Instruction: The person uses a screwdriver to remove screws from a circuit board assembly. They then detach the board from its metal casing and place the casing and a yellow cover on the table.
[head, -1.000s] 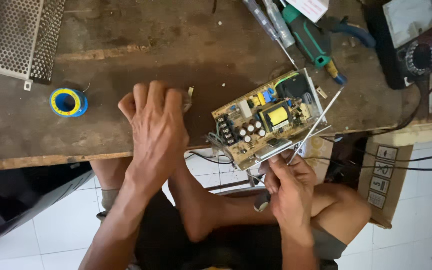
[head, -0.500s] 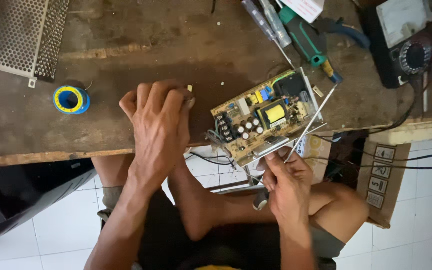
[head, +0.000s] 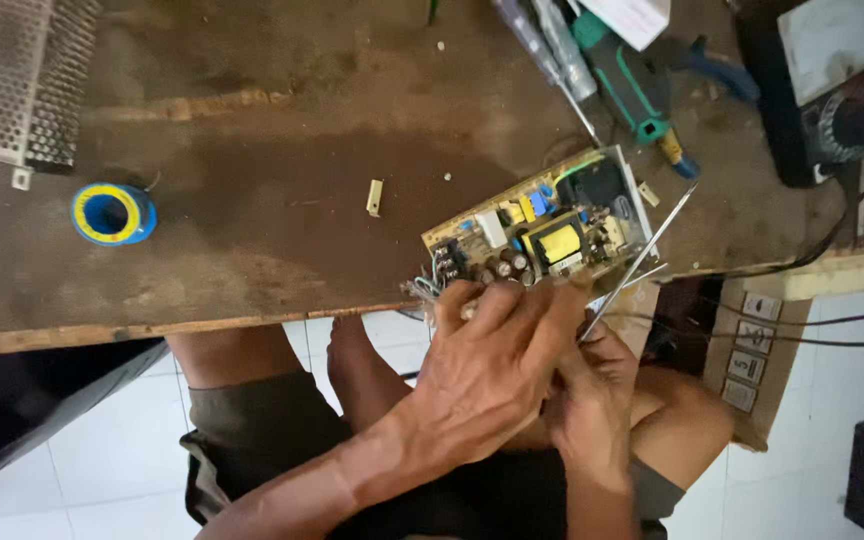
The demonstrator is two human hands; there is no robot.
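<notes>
Looking down on a scuffed, stained wooden workbench (head: 252,240) over white floor tiles (head: 82,450): a perforated metal cover (head: 12,80) at the far left corner, a blue-and-yellow solder spool (head: 112,214) near it, a green-handled tool (head: 627,85) and a black meter (head: 832,90) up at the right. At the bench's near edge sits the circuit board (head: 542,230), and the left hand (head: 482,370) has its fingers curled onto the board's near edge, while the right hand (head: 592,390) pinches a pair of thin metal tweezers (head: 637,260) angled up beside the board. Compared with a second ago, that left hand has left its flat spot on the bench and come across to the board, now overlapping the right hand, and the small pale component (head: 375,197) it covered lies in the open.
</notes>
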